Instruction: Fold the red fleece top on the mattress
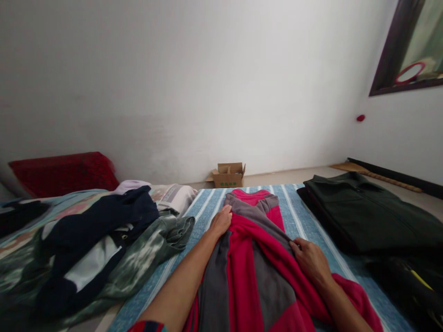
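A red and grey fleece garment lies lengthwise on a blue striped bedsheet. My left hand rests on its left edge near the far end, fingers curled and pressed onto the fabric. My right hand lies on the garment's right side, fingers pinching a red fold. Both forearms reach in from the bottom of the view.
A heap of unfolded clothes, dark blue, white and green, lies to the left. A folded dark green garment sits to the right. A red pillow lies at the far left, and a small cardboard box stands on the floor by the wall.
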`<state>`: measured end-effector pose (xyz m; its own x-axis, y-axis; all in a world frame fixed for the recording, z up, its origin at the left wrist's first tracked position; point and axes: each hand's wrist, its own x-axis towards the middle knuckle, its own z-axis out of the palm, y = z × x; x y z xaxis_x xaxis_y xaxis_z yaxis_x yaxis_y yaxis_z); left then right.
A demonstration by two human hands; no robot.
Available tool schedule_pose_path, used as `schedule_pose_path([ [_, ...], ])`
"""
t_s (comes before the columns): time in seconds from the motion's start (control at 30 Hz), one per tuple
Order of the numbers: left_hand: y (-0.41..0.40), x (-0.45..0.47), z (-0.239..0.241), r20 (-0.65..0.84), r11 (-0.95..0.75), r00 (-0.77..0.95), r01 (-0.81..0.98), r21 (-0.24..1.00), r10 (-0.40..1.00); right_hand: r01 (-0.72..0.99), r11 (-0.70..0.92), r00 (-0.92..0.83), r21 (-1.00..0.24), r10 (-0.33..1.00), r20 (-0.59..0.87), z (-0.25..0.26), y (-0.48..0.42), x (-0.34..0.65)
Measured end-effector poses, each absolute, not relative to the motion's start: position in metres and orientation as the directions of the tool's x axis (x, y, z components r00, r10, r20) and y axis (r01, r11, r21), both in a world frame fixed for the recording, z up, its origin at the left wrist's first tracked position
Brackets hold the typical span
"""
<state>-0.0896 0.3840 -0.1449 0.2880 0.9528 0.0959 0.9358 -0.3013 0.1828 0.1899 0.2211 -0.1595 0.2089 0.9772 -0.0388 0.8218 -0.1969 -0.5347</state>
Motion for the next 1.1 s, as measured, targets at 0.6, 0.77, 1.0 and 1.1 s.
schedule_pose_path([
  [0.6, 0.405, -0.067, -0.174, 0.058, -0.269, 0.264, 0.956, 0.119, 0.963, 0.753, -0.147, 0.219, -0.642, 0.975, 0.034, -0.159, 0.221, 0.188],
  [0.77, 0.399, -0.06, -0.174, 0.041, -0.275, 0.272, 0.949, 0.154, 0.961, 0.779, -0.174, 0.202, -0.603, 0.979, -0.021, -0.164, 0.221, 0.191],
  [1.0, 0.4, -0.059, -0.175, 0.009, -0.276, 0.282, 0.931, 0.24, 0.959, 0.801, -0.169, 0.174, -0.575, 0.984, -0.047, -0.167, 0.22, 0.193],
  [1.1, 0.402, -0.06, -0.167, 0.019, -0.299, 0.307, 0.91, 0.286, 0.952, 0.8, -0.154, 0.164, -0.579, 0.986, -0.035, -0.169, 0.22, 0.194],
])
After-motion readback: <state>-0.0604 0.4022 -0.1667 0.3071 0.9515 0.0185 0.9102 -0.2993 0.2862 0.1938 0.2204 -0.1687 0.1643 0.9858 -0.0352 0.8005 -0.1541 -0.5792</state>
